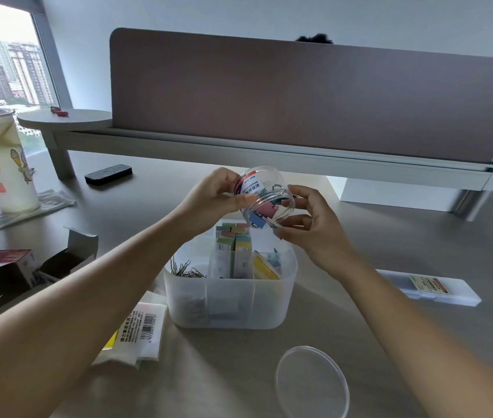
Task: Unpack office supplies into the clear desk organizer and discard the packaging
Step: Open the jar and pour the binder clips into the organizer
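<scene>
My left hand (213, 196) grips a clear round tub of binder clips (262, 196), tilted mouth-down to the right above the clear desk organizer (228, 300). A pink and a blue clip (259, 220) lie at the tub's mouth. My right hand (311, 226) is at that mouth, its fingertips pinching the wire handle of the blue clip. The organizer holds paper clips (183, 270) on the left, colored sticky-note blocks (234, 236) in the middle and a yellow pack on the right. The tub's clear lid (311, 384) lies on the desk in front.
Opened cardboard boxes (25, 270) lie at left, a plastic wrapper with a barcode (139, 330) beside the organizer, a clear flat case (429, 288) at right. A drink cup (1, 164) on a napkin and a black eraser (108, 175) sit further back. A desk divider stands behind.
</scene>
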Tool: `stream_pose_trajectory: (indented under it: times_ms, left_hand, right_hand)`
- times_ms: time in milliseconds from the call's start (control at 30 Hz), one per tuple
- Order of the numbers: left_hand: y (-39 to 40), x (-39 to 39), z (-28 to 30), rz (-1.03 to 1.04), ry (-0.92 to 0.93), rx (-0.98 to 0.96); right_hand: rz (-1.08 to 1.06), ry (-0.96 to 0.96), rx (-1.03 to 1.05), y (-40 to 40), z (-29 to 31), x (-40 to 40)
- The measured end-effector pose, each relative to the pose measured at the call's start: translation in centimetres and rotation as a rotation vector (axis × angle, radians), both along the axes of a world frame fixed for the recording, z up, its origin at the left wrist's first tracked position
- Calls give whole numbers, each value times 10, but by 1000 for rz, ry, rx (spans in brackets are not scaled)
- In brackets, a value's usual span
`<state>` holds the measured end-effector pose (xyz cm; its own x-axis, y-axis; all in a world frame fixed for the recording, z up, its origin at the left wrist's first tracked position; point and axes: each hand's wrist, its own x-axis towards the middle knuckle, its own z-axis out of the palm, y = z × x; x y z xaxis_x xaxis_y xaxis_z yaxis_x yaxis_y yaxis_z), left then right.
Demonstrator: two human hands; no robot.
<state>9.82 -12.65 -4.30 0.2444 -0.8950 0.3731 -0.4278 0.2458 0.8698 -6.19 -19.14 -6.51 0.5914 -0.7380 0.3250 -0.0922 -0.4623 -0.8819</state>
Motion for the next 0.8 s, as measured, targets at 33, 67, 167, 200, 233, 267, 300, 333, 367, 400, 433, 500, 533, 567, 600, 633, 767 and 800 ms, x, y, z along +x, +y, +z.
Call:
stream_pose_trajectory:
  times_ms: [33, 67, 167, 200, 233, 267, 300, 333, 367, 400, 433, 500, 533, 567, 600, 633, 767, 800]
  left_hand:
    - [0, 0, 1, 2, -3, 3]
    - [0, 0, 1, 3, -7, 5]
    - [1, -2, 3, 12, -33, 13]
    - [1, -3, 4, 14, -42, 16]
    - [1, -3, 4, 15, -46, 18]
    - [0, -3, 4, 16, -45, 21]
    - [-1, -3, 3, 18, -44, 26]
    - [-1, -4, 3, 21, -42, 32]
    - [-1, -4, 3, 24, -39, 38]
    - [-1, -4, 3, 24, -34, 41]
    - [-2, -4, 3, 26, -27, 44]
    - [-2, -3, 2, 32, -18, 47]
    - [-2, -2, 2, 33, -15, 45]
    - [-2, -1, 2, 28, -13, 40]
    - [-2, -1, 2, 19, -12, 35]
    - [-2, -1, 2, 9, -14, 32]
    - [-4, 1, 2, -9, 17, 24]
    - [-4, 1, 2, -12, 25, 23]
  right_hand:
    - [12, 10, 7, 0, 0, 0]
    - [20, 18, 12, 0, 0, -1]
    - [26, 12, 22, 0, 2, -2]
    - [23, -1, 28, 0, 2, -2]
    - [11, -11, 29, 1, 3, -2]
    - [-9, -13, 19, 1, 3, 0]
    - [-33, -10, 4, 1, 3, 2]
    - [-53, -8, -10, 2, 2, 5]
    - [-66, -9, -19, 2, 2, 7]
    - [-72, -12, -26, 2, 2, 10]
    - [-78, -11, -33, 2, 2, 12]
    - [-86, -3, -41, 2, 2, 13]
    - [-84, 2, -41, 1, 2, 13]
    - [-74, 4, -38, 0, 3, 12]
    - [-55, 4, -36, 0, 3, 10]
    - [-32, 6, -38, -1, 3, 9]
    - [41, -1, 13, -4, 4, 2]
    - [50, -12, 29, -5, 4, 0]
